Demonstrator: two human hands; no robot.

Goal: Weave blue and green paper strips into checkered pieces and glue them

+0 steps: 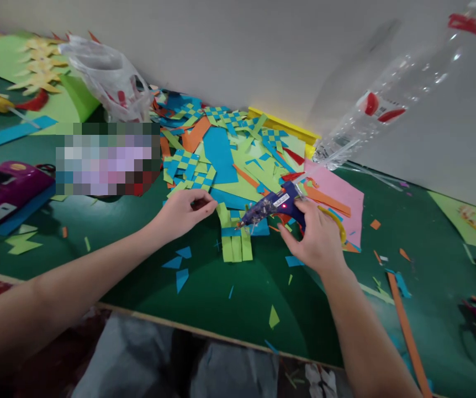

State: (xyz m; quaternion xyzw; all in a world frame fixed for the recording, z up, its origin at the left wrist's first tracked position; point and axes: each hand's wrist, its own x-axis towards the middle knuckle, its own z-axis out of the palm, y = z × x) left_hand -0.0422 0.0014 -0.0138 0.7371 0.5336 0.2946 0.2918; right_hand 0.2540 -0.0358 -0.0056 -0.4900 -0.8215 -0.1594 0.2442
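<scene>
My right hand [318, 237] grips a blue hot glue gun [273, 204], its nozzle pointing left and down at a woven piece of green and blue paper strips [234, 235] on the green table [205, 298]. My left hand [184, 210] is closed in a pinch just left of that piece, at the edge of the paper heap; what it holds is too small to make out.
A heap of woven paper squares and coloured sheets [229, 149] lies behind the hands. A clear plastic bottle [387, 99] leans at the wall on the right, a plastic bag [109, 77] at the back left. A purple object [6, 190] sits at the left edge. Paper scraps litter the table.
</scene>
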